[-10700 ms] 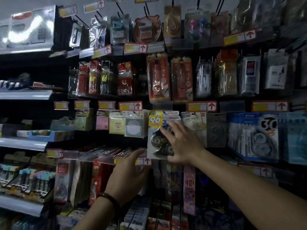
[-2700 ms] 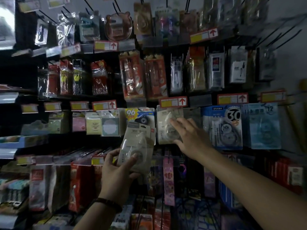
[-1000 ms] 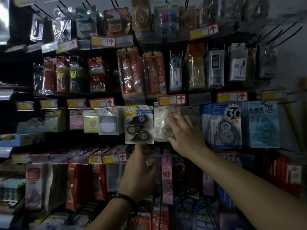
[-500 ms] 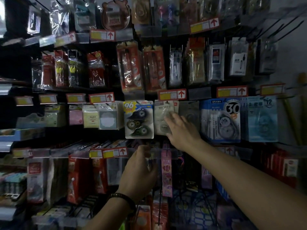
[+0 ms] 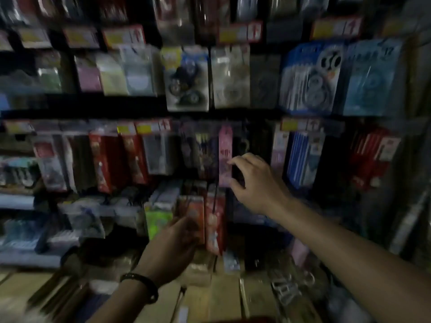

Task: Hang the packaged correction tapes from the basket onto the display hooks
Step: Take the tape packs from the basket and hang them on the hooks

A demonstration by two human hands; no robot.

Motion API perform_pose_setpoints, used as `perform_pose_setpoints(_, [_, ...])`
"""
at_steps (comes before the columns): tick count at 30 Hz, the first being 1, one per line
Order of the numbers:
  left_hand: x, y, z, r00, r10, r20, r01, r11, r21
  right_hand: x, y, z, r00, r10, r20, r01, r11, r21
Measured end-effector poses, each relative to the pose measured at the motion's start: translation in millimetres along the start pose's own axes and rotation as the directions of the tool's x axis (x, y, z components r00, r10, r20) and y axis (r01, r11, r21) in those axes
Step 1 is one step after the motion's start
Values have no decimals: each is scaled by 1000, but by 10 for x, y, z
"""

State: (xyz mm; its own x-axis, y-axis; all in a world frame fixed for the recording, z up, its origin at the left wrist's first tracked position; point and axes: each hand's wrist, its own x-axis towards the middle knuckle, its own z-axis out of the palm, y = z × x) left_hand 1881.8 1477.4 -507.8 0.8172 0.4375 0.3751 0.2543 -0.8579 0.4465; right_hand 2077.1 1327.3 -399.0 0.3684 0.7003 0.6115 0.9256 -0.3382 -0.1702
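The frame is motion-blurred. Packaged correction tapes hang in a row on the hooks: a yellow-and-blue pack (image 5: 186,80), a pale pack (image 5: 229,78), a blue pack (image 5: 312,78) and a light blue pack (image 5: 373,78). My right hand (image 5: 256,183) hovers below that row, in front of a pink hanging card (image 5: 225,157), fingers loosely curled and empty. Lower down, my left hand (image 5: 172,248), with a dark wristband, is in front of orange and red packs (image 5: 205,217); its fingers look relaxed and I see nothing in it.
Price rails (image 5: 149,128) with red-and-yellow labels run under each row. Shelves (image 5: 21,201) of stationery stick out at the left. Brown cartons (image 5: 210,297) lie at the bottom, with clear blurred packs (image 5: 291,290) beside them and a red edge (image 5: 245,320) at the frame's bottom.
The view has tilted sharply downward. My right hand has left the pale correction tape pack and dropped below the row. My left hand has come off the price rail and moved lower.
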Motion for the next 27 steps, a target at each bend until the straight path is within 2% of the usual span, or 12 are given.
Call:
perform_pose_setpoints(4, [-684,-388,664,977,-124,176,111,990,82,-928,29,715,980,61,187,-85,989,121])
perform_pose_setpoints(8, [-1262,-731,1274,906,-239,349,230,971,65,-1862,106,1551,908,183,378,-282,933,225])
perform_pose_setpoints(13, [-1683,-1102,1931,799,-269,538,266,960,86,-3030,167,2528,658,347,668,-581,799,157])
perform_pose_setpoints(16, [-1800,-1379,2278,679,-343,649,336,931,140,-3577,190,3130,508,422,751,-715,693,94])
perform_pose_setpoints(18, [-1867,-1554,2464,624,-413,663,400,898,183,-3893,206,3535,349,449,823,-815,578,31])
perform_pose_setpoints(21, [-1997,-1697,2720,474,-461,751,445,861,248,-4176,172,3977,212,481,851,-920,391,8])
perform_pose_setpoints(23, [-2020,-1720,2840,399,-451,798,448,856,259,-4258,106,4219,93,520,849,-981,195,-11])
perform_pose_setpoints(26, [-1985,-1760,2951,399,-446,801,471,849,239,-4465,34,4663,-153,464,872,-981,-175,-79])
perform_pose_setpoints(27, [-1951,-1756,2950,391,-446,805,464,851,246,-4717,103,4984,-193,452,871,-964,-254,-81])
